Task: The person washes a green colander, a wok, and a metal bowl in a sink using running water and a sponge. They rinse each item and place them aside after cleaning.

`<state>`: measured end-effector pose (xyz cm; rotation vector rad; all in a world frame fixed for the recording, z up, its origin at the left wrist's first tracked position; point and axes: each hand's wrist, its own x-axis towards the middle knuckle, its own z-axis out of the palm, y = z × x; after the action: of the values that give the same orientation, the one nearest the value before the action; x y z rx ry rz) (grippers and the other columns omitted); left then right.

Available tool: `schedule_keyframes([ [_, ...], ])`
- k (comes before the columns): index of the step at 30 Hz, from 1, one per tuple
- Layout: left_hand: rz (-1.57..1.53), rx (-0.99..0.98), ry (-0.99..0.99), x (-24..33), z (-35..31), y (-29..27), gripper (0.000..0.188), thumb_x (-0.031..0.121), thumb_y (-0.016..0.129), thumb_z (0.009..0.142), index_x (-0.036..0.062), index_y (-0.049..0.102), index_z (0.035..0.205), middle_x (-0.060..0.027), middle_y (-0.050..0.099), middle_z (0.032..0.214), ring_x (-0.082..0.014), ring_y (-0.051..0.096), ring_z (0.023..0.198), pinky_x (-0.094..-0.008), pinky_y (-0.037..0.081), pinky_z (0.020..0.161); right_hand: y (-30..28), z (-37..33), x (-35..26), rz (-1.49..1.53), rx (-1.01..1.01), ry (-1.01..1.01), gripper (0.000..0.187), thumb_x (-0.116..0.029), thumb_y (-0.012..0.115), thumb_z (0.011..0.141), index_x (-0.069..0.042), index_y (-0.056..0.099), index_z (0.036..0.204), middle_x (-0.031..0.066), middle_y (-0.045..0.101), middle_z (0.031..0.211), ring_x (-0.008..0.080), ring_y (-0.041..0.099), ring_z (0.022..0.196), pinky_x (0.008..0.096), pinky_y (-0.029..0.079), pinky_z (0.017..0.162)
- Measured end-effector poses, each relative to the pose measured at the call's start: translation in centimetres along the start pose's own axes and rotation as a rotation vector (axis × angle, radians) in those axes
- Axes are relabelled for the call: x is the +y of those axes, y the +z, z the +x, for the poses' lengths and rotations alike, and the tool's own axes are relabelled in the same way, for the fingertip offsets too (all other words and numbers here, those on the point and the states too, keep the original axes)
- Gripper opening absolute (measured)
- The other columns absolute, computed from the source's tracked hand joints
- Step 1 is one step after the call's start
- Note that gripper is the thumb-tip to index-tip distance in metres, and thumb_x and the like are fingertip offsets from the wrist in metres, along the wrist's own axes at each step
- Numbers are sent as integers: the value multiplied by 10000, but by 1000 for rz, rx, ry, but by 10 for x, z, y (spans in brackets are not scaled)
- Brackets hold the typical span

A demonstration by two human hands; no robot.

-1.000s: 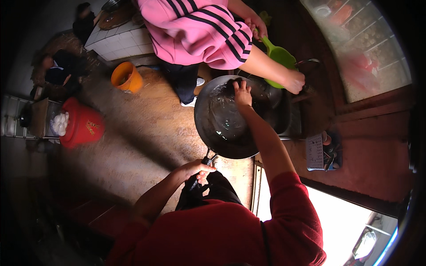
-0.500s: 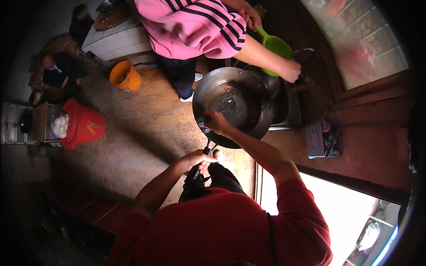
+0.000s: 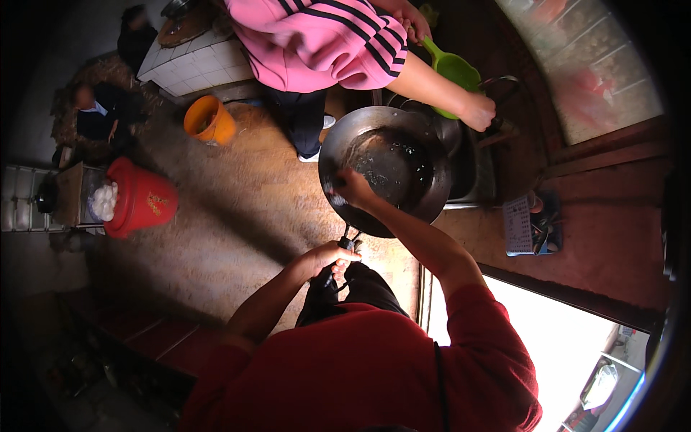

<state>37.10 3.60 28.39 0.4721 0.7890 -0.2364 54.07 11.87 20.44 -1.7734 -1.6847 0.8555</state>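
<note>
The big dark wok (image 3: 396,165) is right out in front of the person in the red top (image 3: 345,360), inside facing up, with wet shiny spots across the bottom. Left hand (image 3: 329,259) has its grip wrapped tight around the black handle (image 3: 346,243), on the near side of the wok. Right hand (image 3: 354,189) is reaching over the rim into the near left part of the bowl. Fingers look curled but it's all blurry, so honestly I can't tell if that grip is pinching anything.

Just past the wok there's a co-worker in a pink top with black stripes (image 3: 309,50), one arm stretched out to the right, that hand (image 3: 477,112) next to a green scoop (image 3: 456,68). The co-worker's other hand is up by the scoop's handle end.

Over on the left, an orange bucket (image 3: 224,129) sits on the brown floor (image 3: 237,187), near a white-tiled worktop (image 3: 194,70). Further left there's a red tub (image 3: 147,201) with some white stuff (image 3: 106,201) beside it. Off to the right: a pale plastic basket (image 3: 517,229).
</note>
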Motion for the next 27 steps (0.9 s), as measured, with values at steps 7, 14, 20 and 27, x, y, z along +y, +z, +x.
schedule_keyframes([
  [7, 8, 7, 9, 1, -3, 12, 197, 155, 636, 830, 146, 461, 739, 66, 351, 494, -62, 326, 377, -253, 332, 393, -17, 10, -21, -110, 88, 7, 360, -232, 766, 663, -64, 633, 952, 162, 575, 991, 369, 582, 919, 442, 474, 766],
  [14, -34, 14, 28, -4, -2, 13, 257, 146, 628, 834, 152, 418, 686, 59, 347, 479, -57, 317, 372, -229, 296, 384, -76, 104, 27, -406, 378, 237, 318, -199, 724, 696, -144, 597, 982, 98, 445, 1194, 381, 503, 1035, 455, 514, 754],
  [20, -289, -206, -62, -21, 10, -1, 341, 175, 530, 910, 166, 342, 625, 71, 292, 449, -43, 248, 355, -224, 243, 359, -130, 60, 99, -937, 97, 129, 344, -180, 452, 872, -187, 542, 1204, 52, 387, 1358, 317, 364, 1228, 376, 365, 1000],
  [27, -132, -132, 142, -26, -3, 1, 299, 186, 595, 842, 154, 412, 607, 52, 361, 507, -66, 354, 426, -220, 320, 435, -120, -33, 71, -947, -31, 306, 323, -94, 641, 727, -187, 599, 1033, 89, 445, 1196, 375, 474, 1062, 403, 515, 818],
])
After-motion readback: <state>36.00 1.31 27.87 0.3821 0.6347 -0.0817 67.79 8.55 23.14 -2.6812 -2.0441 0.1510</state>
